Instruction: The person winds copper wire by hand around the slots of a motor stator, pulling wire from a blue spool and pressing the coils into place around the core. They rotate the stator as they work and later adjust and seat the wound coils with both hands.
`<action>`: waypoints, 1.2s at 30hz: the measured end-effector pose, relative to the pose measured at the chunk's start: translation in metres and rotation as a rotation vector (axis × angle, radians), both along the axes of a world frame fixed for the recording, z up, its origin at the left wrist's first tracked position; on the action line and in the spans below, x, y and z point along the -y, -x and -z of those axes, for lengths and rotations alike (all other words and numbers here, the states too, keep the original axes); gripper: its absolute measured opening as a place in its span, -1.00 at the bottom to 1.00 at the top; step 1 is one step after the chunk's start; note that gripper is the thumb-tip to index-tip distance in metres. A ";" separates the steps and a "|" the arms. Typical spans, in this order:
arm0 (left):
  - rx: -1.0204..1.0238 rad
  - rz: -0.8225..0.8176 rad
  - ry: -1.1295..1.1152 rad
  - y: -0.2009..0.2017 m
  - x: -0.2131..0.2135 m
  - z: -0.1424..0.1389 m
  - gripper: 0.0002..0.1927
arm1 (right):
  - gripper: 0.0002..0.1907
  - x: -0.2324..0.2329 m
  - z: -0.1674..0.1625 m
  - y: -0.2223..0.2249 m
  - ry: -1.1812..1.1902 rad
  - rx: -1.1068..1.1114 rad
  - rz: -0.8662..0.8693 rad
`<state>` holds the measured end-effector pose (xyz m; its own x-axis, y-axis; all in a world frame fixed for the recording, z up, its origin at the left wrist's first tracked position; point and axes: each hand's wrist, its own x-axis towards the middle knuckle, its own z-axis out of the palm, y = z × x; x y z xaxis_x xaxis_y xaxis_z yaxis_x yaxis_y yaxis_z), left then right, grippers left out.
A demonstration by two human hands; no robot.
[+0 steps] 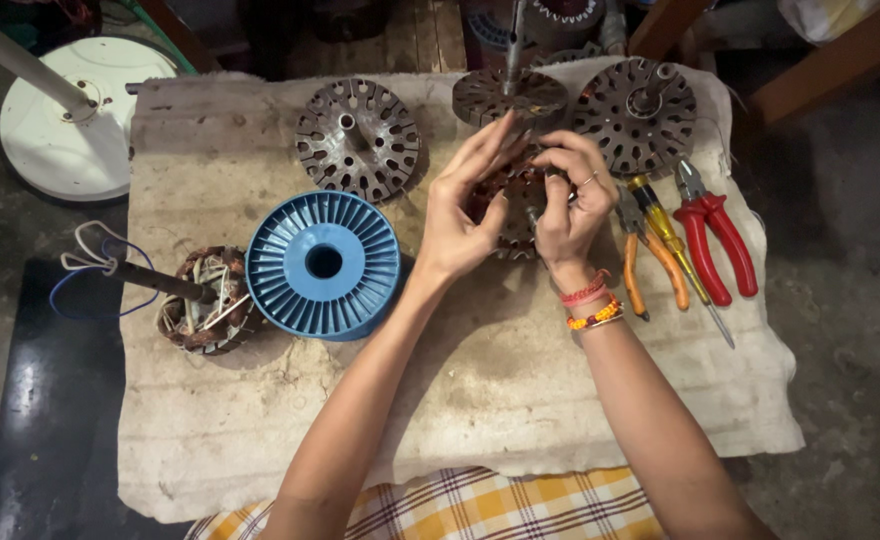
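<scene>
Fingers of my left hand (pixel 463 215) and right hand (pixel 568 205) wrap together around the rusty metal core (pixel 512 205), near the far edge of the cloth (pixel 520 390). Both hands pinch it tight. I think its toothed rim could scratch me if it slips. It might also drop onto the red pliers (pixel 712 240) just beside it.

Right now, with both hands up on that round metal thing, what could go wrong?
1. Both the left hand and right hand hold the slotted core above the cloth; if it slipped, it might drop.
2. Its thin slotted teeth look sharp-edged, so fingers could get scratched.
3. The red pliers and screwdriver lie right beside the right wrist; a sideways move could knock them.
</scene>
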<state>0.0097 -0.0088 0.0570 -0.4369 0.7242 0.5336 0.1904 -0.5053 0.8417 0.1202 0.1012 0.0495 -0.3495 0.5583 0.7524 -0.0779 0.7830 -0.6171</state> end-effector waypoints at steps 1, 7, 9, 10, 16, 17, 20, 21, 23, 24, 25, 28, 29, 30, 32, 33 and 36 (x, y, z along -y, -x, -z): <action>-0.061 -0.037 0.019 0.000 0.000 0.000 -0.17 | -0.79 0.000 0.000 0.000 -0.013 0.000 0.007; -0.245 -0.137 0.084 0.005 0.001 0.000 -0.14 | -0.71 0.001 0.001 0.001 -0.012 -0.024 0.017; -0.266 -0.123 0.060 0.005 0.000 0.002 -0.12 | -0.65 0.001 0.000 0.001 -0.004 -0.027 0.024; -0.250 -0.128 0.071 0.004 0.000 0.003 -0.13 | -0.65 0.002 0.000 0.001 -0.007 -0.023 0.022; -0.100 -0.060 0.056 0.005 -0.002 0.006 -0.11 | -0.58 0.005 -0.005 -0.001 0.000 0.028 -0.004; -0.096 -0.043 0.053 0.005 -0.002 0.006 -0.10 | -0.57 0.005 -0.006 -0.001 0.007 0.024 -0.008; -0.102 -0.019 0.079 0.006 -0.002 0.006 -0.06 | -0.55 0.005 -0.008 -0.001 0.017 0.040 0.001; -0.107 -0.016 0.095 0.006 -0.002 0.006 -0.05 | -0.54 0.005 -0.008 -0.001 0.019 0.051 0.006; -0.075 -0.003 0.086 0.007 -0.002 0.006 -0.04 | -0.53 0.005 -0.009 0.000 -0.012 0.061 -0.007; -0.059 0.004 0.081 0.008 -0.002 0.006 -0.04 | -0.53 0.005 -0.010 0.000 -0.028 0.065 -0.013; -0.057 0.008 0.079 0.008 -0.001 0.006 -0.04 | -0.53 0.005 -0.010 -0.001 -0.031 0.068 -0.014; -0.031 0.035 0.063 0.008 -0.002 0.006 -0.05 | -0.54 0.006 -0.012 -0.002 -0.027 0.077 -0.017; -0.008 0.055 0.051 0.007 -0.002 0.007 -0.05 | -0.54 0.006 -0.013 -0.002 -0.017 0.080 -0.019; 0.014 0.075 0.041 0.007 -0.002 0.007 -0.05 | -0.54 0.007 -0.014 -0.002 -0.008 0.082 -0.022; 0.024 0.059 0.048 0.006 -0.003 0.007 -0.04 | -0.54 0.007 -0.015 -0.002 -0.014 0.080 -0.019; 0.029 0.050 0.052 0.006 -0.003 0.007 -0.03 | -0.54 0.007 -0.015 -0.002 -0.016 0.079 -0.019; 0.021 0.027 0.022 0.008 -0.003 0.008 0.02 | -0.53 0.009 -0.016 -0.002 0.017 0.077 -0.022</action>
